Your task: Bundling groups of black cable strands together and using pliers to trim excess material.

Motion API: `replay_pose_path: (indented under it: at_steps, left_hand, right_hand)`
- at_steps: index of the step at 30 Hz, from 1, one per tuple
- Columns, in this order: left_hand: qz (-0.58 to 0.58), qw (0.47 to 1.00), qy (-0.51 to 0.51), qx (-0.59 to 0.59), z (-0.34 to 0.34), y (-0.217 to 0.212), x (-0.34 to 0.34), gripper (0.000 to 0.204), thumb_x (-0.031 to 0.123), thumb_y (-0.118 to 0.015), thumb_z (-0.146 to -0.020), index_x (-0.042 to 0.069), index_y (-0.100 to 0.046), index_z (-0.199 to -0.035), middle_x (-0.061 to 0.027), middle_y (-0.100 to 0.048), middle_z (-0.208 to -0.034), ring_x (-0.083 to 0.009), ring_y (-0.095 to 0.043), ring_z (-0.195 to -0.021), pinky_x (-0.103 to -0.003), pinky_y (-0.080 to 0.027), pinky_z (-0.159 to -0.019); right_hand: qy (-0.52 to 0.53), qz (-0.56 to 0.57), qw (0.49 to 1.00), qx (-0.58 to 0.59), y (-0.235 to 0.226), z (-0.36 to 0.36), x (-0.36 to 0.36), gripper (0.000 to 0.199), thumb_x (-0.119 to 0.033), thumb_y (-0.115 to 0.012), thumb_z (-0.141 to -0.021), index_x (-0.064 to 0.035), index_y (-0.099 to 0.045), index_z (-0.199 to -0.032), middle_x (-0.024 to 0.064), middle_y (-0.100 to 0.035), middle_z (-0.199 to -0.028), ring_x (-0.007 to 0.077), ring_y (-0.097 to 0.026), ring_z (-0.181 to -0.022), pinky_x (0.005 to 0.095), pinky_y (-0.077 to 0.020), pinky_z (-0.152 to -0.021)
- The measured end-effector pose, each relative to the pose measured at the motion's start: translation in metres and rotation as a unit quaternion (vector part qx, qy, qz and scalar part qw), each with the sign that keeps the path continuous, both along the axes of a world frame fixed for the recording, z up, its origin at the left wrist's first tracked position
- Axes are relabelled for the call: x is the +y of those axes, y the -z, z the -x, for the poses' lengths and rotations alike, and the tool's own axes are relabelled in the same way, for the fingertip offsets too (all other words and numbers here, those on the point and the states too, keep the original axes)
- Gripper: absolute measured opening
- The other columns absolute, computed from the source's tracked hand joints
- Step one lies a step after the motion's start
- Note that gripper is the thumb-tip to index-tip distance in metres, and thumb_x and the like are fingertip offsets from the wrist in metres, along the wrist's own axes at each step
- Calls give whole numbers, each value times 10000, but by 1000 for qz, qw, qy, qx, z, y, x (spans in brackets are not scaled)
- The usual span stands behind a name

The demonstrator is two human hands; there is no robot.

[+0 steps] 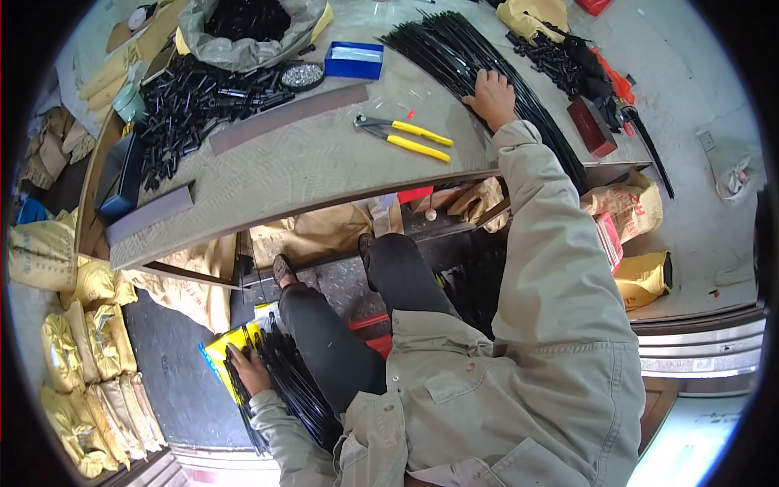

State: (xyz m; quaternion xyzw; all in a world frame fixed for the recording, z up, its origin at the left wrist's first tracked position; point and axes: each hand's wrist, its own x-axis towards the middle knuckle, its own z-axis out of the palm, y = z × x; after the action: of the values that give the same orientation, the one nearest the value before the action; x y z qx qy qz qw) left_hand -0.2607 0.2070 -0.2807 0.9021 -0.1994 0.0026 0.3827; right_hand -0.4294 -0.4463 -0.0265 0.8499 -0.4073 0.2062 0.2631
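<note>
My right hand (492,99) reaches over the bench and lies on a long fanned bundle of thin black rods (442,53), its thumb apart from the bent fingers. Low on my left, beside my thigh, my left hand (249,369) is closed around some of another bunch of black rods (294,381). Those rods rest against a yellow bag (217,351). Yellow-handled pliers (406,135) lie on the bench, left of my right hand. The left fingertips are partly hidden among the rods.
Short black tube-like parts (191,105) are heaped at the bench's left, near a blue box (355,61) and a flat metal strip (288,119). A dark red block (592,127) sits right of the rods. Yellow sacks (101,341) are stacked at the far left.
</note>
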Motion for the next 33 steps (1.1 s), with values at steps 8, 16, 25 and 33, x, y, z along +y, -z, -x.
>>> replay_pose_path:
  at_steps: [8,16,25,33]
  left_hand:
    - [-87,996,19,30,10,24,-53,640,265,-595,-801,39,-315,-1331,-268,-443,-1185,-422,-425,-1094,-493,-351,-880]
    - [-38,993,105,32,-1,17,-47,438,202,-578,-816,-26,-473,-1174,-262,-507,-1094,-418,-484,-1018,-442,-393,-864]
    - [-25,992,118,41,11,11,-51,356,154,-586,-807,-44,-518,-1095,-238,-529,-1038,-392,-521,-942,-416,-422,-824]
    - [-11,991,125,49,14,7,-45,298,116,-581,-799,-34,-545,-1054,-201,-555,-940,-323,-560,-784,-377,-455,-708]
  right_hand:
    - [49,-134,990,19,-7,-22,-1,241,-242,-682,-656,-62,-609,-798,129,-627,-849,277,-629,-822,407,-481,-701]
    - [61,-397,904,-147,-53,-2,-17,274,-285,-685,-686,-59,-641,-834,143,-645,-881,300,-622,-847,385,-475,-699]
    - [84,-219,968,-91,-41,-4,-26,367,-353,-690,-689,-39,-620,-866,137,-631,-866,277,-611,-796,385,-468,-679]
    - [26,-264,962,-62,-62,-4,-34,355,-340,-631,-755,3,-585,-832,90,-610,-637,195,-612,-612,353,-461,-589]
